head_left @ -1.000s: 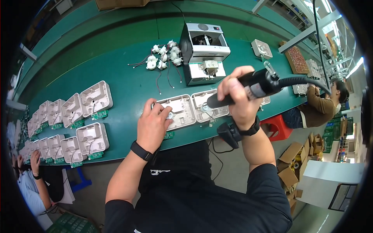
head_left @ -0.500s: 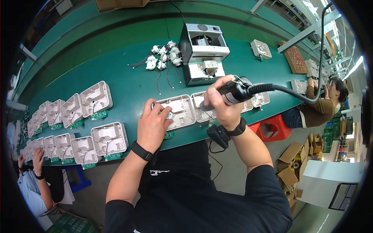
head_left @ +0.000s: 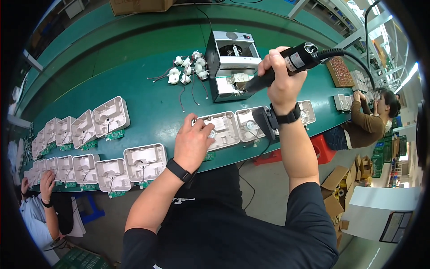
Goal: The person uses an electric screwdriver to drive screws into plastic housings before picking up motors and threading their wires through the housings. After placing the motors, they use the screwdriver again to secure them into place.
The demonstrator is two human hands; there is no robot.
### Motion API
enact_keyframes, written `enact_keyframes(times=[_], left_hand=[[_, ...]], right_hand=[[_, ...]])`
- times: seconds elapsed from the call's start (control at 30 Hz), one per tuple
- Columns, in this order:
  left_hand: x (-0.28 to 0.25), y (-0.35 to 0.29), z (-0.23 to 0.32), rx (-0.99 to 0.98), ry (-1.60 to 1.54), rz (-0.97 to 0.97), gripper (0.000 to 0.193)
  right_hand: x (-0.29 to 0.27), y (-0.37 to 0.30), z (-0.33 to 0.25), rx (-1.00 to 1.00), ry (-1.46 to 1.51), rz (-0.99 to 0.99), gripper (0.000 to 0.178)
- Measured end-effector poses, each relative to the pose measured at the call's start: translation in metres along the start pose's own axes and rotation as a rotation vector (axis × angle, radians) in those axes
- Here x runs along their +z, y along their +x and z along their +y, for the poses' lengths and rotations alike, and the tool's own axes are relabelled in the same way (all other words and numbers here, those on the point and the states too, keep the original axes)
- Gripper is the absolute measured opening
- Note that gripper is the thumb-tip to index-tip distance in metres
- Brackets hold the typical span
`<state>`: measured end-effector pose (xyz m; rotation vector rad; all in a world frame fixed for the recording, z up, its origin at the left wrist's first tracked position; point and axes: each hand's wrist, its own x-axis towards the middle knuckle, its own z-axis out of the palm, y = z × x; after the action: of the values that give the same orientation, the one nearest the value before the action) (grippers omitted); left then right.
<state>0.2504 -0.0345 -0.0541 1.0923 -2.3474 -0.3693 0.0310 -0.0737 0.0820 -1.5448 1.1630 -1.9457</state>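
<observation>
My right hand [head_left: 286, 85] is wrapped round a black electric screwdriver [head_left: 301, 57], a cable trailing from its back end. The tool's nose points down-left at the front of a black and silver screw feeder [head_left: 235, 66]; whether it touches is too small to tell. My left hand [head_left: 193, 141] grips the left end of an open white plastic housing [head_left: 227, 127], its fingers beside a round metal part inside. A small dark thing shows by those fingers. Right of it stands a second white housing [head_left: 244, 120], partly behind the black box at my right wrist.
White motor-like parts [head_left: 186, 69] with wires lie left of the feeder. Two rows of open housings [head_left: 109, 114] with green circuit boards [head_left: 115, 134] fill the left side. Co-workers sit at both ends. A red stool [head_left: 323, 150] stands by the bench.
My right hand has lifted the screwdriver away from the housings, up and right, to the feeder's front. My left hand and the housings beside it have shifted right; the nearer left row has shifted right too.
</observation>
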Motion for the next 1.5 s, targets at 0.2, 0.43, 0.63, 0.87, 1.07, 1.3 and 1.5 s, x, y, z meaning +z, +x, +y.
enact_keyframes(times=[0.2, 0.43, 0.63, 0.87, 1.07, 1.3, 1.5], left_hand=[[-0.002, 0.000, -0.002, -0.015, -0.025, 0.003, 0.036], [0.003, 0.004, 0.001, -0.014, -0.023, 0.009, 0.037], [0.008, 0.003, 0.001, -0.022, -0.027, -0.009, 0.039], [0.013, 0.005, -0.001, -0.013, -0.014, -0.002, 0.038], [0.019, 0.015, 0.010, 0.015, -0.025, 0.006, 0.039], [0.019, 0.024, 0.023, -0.188, -0.217, 0.004, 0.071], [0.032, 0.021, 0.015, -0.208, -0.242, 0.086, 0.089]], right_hand=[[0.015, -0.061, -0.027, 0.180, 0.172, -0.108, 0.013], [0.023, -0.095, 0.002, 0.250, 0.169, -0.196, 0.020], [0.015, -0.111, 0.028, 0.140, 0.099, -0.299, 0.020], [0.012, -0.089, 0.007, 0.163, 0.029, -0.262, 0.017], [-0.011, -0.023, 0.001, -0.017, 0.145, -0.001, 0.015], [-0.006, 0.009, 0.019, -0.034, 0.044, 0.008, 0.013], [0.002, -0.031, -0.010, 0.105, 0.160, -0.077, 0.014]])
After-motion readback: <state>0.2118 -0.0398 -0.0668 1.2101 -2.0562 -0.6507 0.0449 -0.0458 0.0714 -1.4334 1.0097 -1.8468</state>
